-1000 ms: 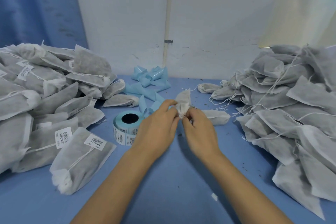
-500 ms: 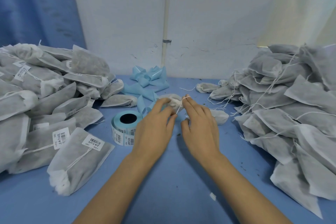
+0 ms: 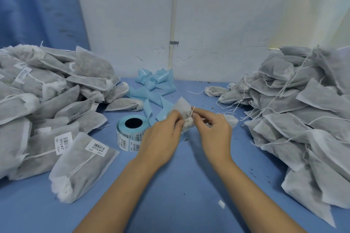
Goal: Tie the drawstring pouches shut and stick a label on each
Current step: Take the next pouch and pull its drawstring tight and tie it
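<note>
Clearly your pouch [image 3: 182, 108] looks light, soft and crushable — take it at the gathered neck, where your left hand [image 3: 162, 138] clamps it in curled fingertips. Your right hand [image 3: 216, 130] pinches the thin drawstring [image 3: 191, 114] just beside them. Whether a knot has formed is too small to tell — your fingers hide the pouch's lower part

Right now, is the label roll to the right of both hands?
No, the label roll lies left of the left hand, which pinches the pouch while the right hand pinches its drawstring.
</note>
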Tool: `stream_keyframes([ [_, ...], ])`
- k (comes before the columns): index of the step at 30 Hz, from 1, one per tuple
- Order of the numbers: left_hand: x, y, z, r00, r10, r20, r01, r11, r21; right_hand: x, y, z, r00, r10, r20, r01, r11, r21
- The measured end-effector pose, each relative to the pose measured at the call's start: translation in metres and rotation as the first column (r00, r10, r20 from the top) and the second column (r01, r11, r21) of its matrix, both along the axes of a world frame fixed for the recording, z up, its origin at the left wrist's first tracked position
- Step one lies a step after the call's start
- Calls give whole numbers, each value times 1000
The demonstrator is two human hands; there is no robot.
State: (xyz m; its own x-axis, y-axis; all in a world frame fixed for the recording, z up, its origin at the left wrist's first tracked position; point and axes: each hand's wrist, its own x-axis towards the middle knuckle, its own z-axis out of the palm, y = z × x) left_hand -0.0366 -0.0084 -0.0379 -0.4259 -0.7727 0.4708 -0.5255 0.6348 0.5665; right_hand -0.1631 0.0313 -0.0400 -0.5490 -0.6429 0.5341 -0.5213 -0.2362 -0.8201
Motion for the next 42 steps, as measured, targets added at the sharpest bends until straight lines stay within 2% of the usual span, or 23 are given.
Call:
stream_keyframes([
  [4,0,-2,-1,998,6,-69,-1,997,72,1,1,2,987,76,143,-75,997,-13],
  [7,2,-5,-1,992,32,-122,-20,995,98,0,1,1,970,148,193,-160,986,44],
  [10,6,-7,-3,994,63,-91,-60,998,34,1,1,0,981,170,92,-180,977,114],
  [12,6,-6,-3,993,103,-59,-106,992,-63,3,2,-1,989,130,-76,-118,981,155],
  [15,3,-3,-2,990,74,-116,-94,979,-181,7,3,-1,967,60,-249,-24,989,147],
  [16,1,-2,-2,985,36,-172,-64,985,-158,8,3,0,965,46,-257,-10,991,137],
  [18,-5,2,-1,933,-14,-358,27,999,31,10,3,2,979,56,-197,-33,992,118],
  [20,-11,6,2,834,-8,-552,159,961,228,15,2,6,993,107,-41,-102,990,96],
  [22,-14,8,4,740,5,-673,280,907,314,20,2,9,977,154,144,-168,982,91],
  [24,-11,5,4,742,-10,-670,297,901,316,21,2,12,918,223,328,-265,960,90],
  [27,-5,-1,2,791,-47,-609,276,917,288,16,5,17,765,317,560,-432,898,81],
  [31,-2,-4,2,812,-84,-577,266,934,238,14,2,15,483,391,784,-529,843,-94],
  [34,0,-4,1,840,-93,-535,238,949,209,13,2,15,359,425,831,-526,827,-196],
  [42,3,-8,4,873,-80,-482,206,954,216,9,-1,12,148,435,888,-438,834,-335],
])
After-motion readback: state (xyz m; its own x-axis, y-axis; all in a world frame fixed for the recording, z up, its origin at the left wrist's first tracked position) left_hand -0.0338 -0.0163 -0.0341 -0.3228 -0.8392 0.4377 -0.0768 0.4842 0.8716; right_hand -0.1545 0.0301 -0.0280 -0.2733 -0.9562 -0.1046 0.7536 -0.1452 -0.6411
